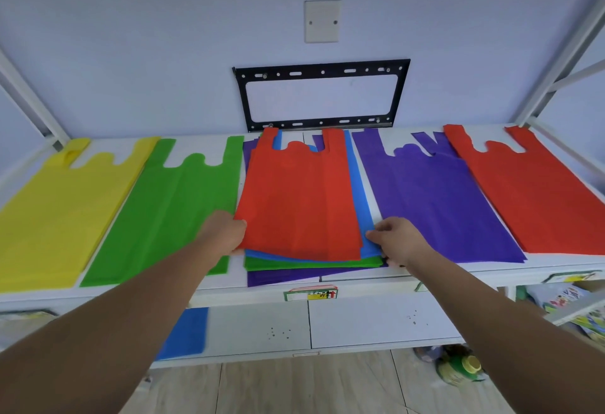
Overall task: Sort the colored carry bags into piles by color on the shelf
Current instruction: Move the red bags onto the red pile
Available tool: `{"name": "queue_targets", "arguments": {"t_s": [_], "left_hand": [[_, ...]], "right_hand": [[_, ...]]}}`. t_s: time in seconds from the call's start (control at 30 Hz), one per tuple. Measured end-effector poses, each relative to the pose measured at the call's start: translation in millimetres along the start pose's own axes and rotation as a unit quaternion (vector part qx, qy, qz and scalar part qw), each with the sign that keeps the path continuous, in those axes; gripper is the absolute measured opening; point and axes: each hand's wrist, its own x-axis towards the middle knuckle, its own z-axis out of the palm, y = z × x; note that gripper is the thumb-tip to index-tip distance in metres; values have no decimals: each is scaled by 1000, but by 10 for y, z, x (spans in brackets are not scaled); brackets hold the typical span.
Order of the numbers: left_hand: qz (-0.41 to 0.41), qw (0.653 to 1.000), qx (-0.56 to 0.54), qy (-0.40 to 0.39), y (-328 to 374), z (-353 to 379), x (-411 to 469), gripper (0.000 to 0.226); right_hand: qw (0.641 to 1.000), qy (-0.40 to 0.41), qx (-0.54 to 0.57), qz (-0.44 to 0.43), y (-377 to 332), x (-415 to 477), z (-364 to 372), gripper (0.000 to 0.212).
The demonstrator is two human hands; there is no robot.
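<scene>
A mixed stack of carry bags lies at the middle of the white shelf [386,279], with a red bag [299,194] on top and blue [358,184], green [311,263] and purple [281,276] bags showing beneath. My left hand [226,232] grips the red bag's lower left corner. My right hand [397,240] pinches the lower right edge of the stack at the blue bag. Sorted bags lie flat alongside: yellow [62,210] far left, green [170,214] next to it, purple [438,204] right of the stack, red [537,194] far right.
A black metal bracket [322,96] is fixed to the wall behind the stack. White shelf posts [556,43] stand at both sides. A blue bag [188,331] lies on the lower shelf; packets and a green bottle [458,364] sit at lower right.
</scene>
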Motion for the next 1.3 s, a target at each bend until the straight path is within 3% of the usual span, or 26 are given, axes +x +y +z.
{"name": "queue_targets", "arguments": {"t_s": [0.13,0.23,0.33,0.43,0.5,0.7,1.07,1.3], "left_hand": [[37,998,43,18,-3,-24,5,30],[-46,994,-97,2,51,-47,25,23],[-118,960,-253,-29,76,-92,4,13],[-136,935,-321,-69,68,-114,-49,12],[-136,934,-316,-94,60,-76,-108,11],[-125,959,-216,-136,33,88,-246,31],[0,986,-126,-113,34,69,-228,12],[94,971,-196,-104,620,-71,-261,23]], "right_hand": [[990,62,-94,-81,-31,10,56,17],[991,27,-92,-89,-31,71,86,27],[998,-6,36,-44,-112,57,79,28],[982,-82,164,37,-233,26,50,40],[968,-128,208,64,-266,20,58,40],[980,-107,158,62,-258,-67,179,27],[995,-84,44,43,-389,-93,280,30],[979,-53,198,16,-642,-56,-179,28]]}}
